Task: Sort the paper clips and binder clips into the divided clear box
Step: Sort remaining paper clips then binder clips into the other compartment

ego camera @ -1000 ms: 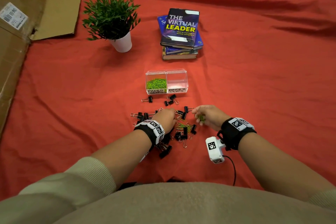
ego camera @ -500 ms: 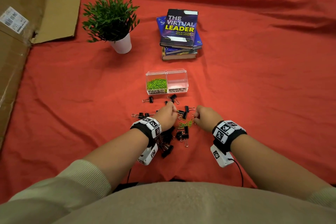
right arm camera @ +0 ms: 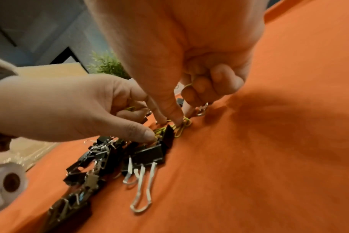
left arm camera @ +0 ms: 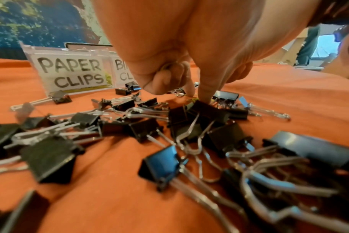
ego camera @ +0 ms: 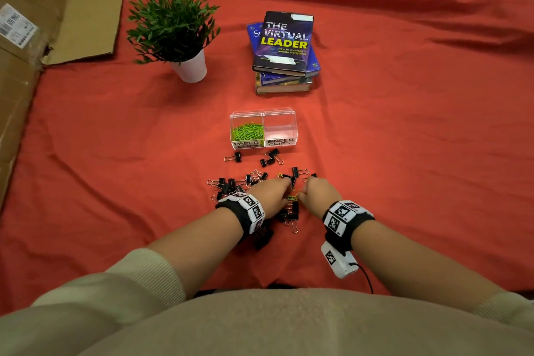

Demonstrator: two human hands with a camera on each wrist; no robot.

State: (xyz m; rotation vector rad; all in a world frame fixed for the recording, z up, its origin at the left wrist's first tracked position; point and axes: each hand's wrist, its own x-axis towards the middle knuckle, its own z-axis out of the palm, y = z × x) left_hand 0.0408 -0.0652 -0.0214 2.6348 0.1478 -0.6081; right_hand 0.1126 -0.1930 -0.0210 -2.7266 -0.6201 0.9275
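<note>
Two bare hands work side by side in a scattered pile of black binder clips (ego camera: 254, 182) on a red cloth (ego camera: 404, 153), just in front of a divided clear box (ego camera: 263, 118).

On the left hand (ego camera: 270, 192), the last three fingers are curled into the palm around a green paper clip (left arm camera: 166, 67), while the index finger and thumb (left arm camera: 206, 93) point down into the pile, their tips beside a binder clip. On the right hand (ego camera: 318, 191), the outer fingers are likewise curled around green paper clips (right arm camera: 187, 85); its thumb (right arm camera: 174, 116) and index finger reach down and press on more green paper clips (right arm camera: 182, 127) lying on the cloth at the pile's edge. Both forearms stretch forward, knuckles up, each wrist wearing a black band with square markers.

Loose binder clips spread from the hands toward the box; three lie just in front of its labels. The box's left compartment, labelled PAPER CLIPS, holds a heap of green paper clips (ego camera: 248, 131). The right compartment carries the label BINDER CLIPS.

Beyond the box stands a stack of books (ego camera: 284, 49). To the box's far left are a potted plant (ego camera: 176, 29) and flattened cardboard (ego camera: 86, 20).
</note>
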